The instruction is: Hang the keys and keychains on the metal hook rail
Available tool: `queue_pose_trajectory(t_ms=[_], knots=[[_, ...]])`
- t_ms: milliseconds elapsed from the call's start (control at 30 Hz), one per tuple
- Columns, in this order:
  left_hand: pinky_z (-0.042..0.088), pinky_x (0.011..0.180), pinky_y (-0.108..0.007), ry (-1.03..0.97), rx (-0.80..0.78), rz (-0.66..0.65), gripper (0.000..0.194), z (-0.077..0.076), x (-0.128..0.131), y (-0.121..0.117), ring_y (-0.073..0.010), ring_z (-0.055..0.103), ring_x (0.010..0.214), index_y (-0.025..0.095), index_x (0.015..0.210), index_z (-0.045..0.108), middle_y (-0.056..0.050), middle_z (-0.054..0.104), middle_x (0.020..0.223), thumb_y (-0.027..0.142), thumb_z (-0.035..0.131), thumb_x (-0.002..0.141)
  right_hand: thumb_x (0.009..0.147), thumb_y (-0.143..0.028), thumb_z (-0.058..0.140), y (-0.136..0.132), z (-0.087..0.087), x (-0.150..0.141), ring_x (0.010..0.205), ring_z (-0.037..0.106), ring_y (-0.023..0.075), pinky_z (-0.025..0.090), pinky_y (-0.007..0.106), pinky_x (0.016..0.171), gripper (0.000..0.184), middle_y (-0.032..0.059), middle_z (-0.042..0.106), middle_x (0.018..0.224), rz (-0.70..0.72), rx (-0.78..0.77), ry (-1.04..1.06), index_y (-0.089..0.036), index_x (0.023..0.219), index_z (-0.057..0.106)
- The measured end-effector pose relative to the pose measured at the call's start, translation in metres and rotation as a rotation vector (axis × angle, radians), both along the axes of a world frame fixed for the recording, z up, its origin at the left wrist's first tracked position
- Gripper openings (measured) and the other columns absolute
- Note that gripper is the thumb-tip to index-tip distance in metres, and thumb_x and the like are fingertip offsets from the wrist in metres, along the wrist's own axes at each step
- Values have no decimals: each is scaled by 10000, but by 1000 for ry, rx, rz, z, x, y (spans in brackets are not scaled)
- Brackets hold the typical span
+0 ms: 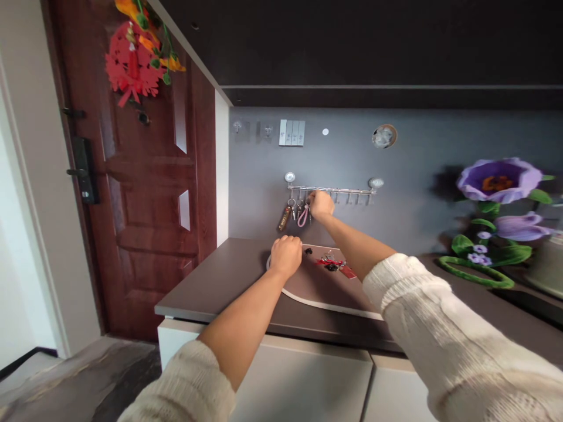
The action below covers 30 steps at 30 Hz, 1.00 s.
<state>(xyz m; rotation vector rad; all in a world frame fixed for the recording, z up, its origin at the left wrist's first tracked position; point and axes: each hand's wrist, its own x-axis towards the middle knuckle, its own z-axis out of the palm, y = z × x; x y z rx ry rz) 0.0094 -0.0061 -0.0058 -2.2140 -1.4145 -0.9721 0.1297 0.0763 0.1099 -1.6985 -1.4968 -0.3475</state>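
My right hand is raised to a metal hook rail on the grey wall. Its fingers are pinched at the hooks, and keys with a pink strap hang right at the fingertips. To their left, other keys and a brown tag with letters dangle from the rail. My left hand is curled closed over the left part of a brown mat with a pale rim; its palm side is hidden. Between my arms, a bunch of keys with red pieces lies on the mat.
A small black object lies on the mat. Purple artificial flowers stand at the right of the cabinet top. A dark overhead cabinet juts out above. The red-brown door is at the left, and switches sit above the rail.
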Motion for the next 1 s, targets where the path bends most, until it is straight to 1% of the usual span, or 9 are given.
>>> queue_pose_trajectory(t_ms=[133, 400, 667, 867, 1000], knots=[[400, 767, -309, 0, 5, 8, 296, 0, 0, 0, -179, 553, 884, 163, 832, 593, -67, 639, 872, 226, 310, 893, 823, -225, 462, 0, -3, 0, 911, 601, 200, 430, 280, 738, 216, 119, 648, 989, -25, -19, -54, -191, 933, 645], [399, 768, -309, 4, 3, 7, 285, 1, -1, -1, -184, 554, 886, 160, 830, 594, -66, 643, 871, 221, 321, 888, 837, -189, 413, 2, -14, 2, 919, 595, 195, 433, 272, 735, 258, 115, 634, 1026, 3, -9, -66, -195, 979, 629], [398, 777, -307, 3, -8, 10, 297, 1, -2, -1, -185, 551, 898, 160, 841, 594, -73, 643, 890, 232, 310, 892, 843, -160, 397, -1, -20, 5, 947, 590, 198, 431, 287, 778, 304, 112, 629, 1047, 48, -19, -14, -207, 1090, 568], [401, 772, -307, 12, 3, 27, 296, 1, -3, 0, -185, 555, 875, 166, 822, 594, -68, 643, 864, 231, 313, 889, 816, -144, 413, -8, -22, 7, 930, 597, 203, 436, 302, 790, 308, 101, 647, 1011, 85, -6, 33, -205, 1070, 577], [401, 773, -301, 17, 4, 35, 304, 1, -4, -1, -179, 554, 870, 170, 820, 600, -71, 641, 856, 233, 311, 890, 805, -134, 416, -13, -27, 11, 932, 594, 189, 437, 296, 810, 309, 92, 648, 1019, 144, 15, 80, -192, 1060, 581]])
